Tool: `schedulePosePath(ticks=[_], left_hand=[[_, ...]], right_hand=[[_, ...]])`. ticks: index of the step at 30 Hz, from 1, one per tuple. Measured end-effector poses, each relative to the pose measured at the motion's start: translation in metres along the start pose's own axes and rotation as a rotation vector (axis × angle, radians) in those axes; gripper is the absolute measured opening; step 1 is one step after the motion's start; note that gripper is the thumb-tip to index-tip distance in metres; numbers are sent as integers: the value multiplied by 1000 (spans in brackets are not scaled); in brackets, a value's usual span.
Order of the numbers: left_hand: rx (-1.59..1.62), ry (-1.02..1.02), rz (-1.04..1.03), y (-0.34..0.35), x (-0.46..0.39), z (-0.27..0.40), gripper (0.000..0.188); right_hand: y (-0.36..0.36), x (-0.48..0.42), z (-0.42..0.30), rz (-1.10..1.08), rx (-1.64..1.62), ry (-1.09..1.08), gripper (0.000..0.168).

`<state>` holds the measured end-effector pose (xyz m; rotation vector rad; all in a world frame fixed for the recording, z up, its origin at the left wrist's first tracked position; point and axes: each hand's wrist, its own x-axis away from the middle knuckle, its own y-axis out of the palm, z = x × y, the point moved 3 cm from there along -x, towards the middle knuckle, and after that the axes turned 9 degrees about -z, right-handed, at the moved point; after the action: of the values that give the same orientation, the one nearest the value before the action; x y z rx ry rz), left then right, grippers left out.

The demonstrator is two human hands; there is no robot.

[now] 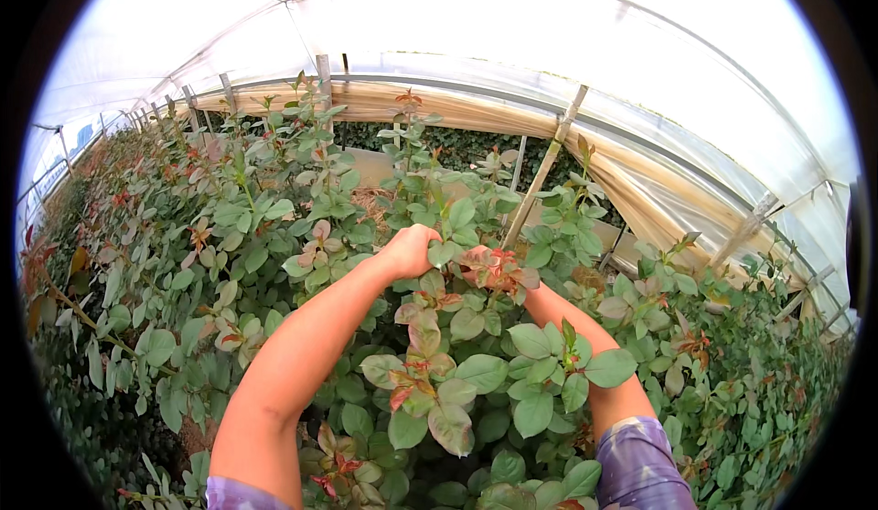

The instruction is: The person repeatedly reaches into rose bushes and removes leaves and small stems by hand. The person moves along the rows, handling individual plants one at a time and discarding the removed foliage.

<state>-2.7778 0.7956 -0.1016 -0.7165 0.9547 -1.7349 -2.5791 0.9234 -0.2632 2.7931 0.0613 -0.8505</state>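
Both my arms reach forward into dense rose bushes. My left hand (410, 250) is curled, with its fingertips turned away, at a leafy green rose shoot (461, 215) in the middle of the view. It appears to grip this shoot, though the stem at the fingers is hidden. Just to the right, my right hand (483, 267) is largely covered by reddish young leaves (502, 273), and its fingers cannot be made out. Between my forearms stand more rose stems with green and bronze leaves (449, 424).
Leaning wooden stakes (545, 167) rise beyond my hands. Behind them runs a gathered beige plastic sheet (439, 106) below a metal rail (473, 90). Rose rows (137, 235) stretch away at left, with more foliage (748, 359) at right. A translucent greenhouse roof (480, 16) arches overhead.
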Motion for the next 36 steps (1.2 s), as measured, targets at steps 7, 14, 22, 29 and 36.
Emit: schedulePosePath(ticks=[7,14,22,29,36], left_hand=[[230,-51,1,14,-1,12,27],[312,-96,17,29,1,13,27],[721,-391,47,65,-20,-19,15],[374,-278,684,40,50,30,22],[320,245,731,-43,269,142,17]], right_hand=[[59,49,-36,541,789,507,51],[105,59,-74,832,833,547,43],[73,81,-78,927,759,403,34],[73,43,-107,856,678,75,27],[299,-108,-213,661,921,15,19]])
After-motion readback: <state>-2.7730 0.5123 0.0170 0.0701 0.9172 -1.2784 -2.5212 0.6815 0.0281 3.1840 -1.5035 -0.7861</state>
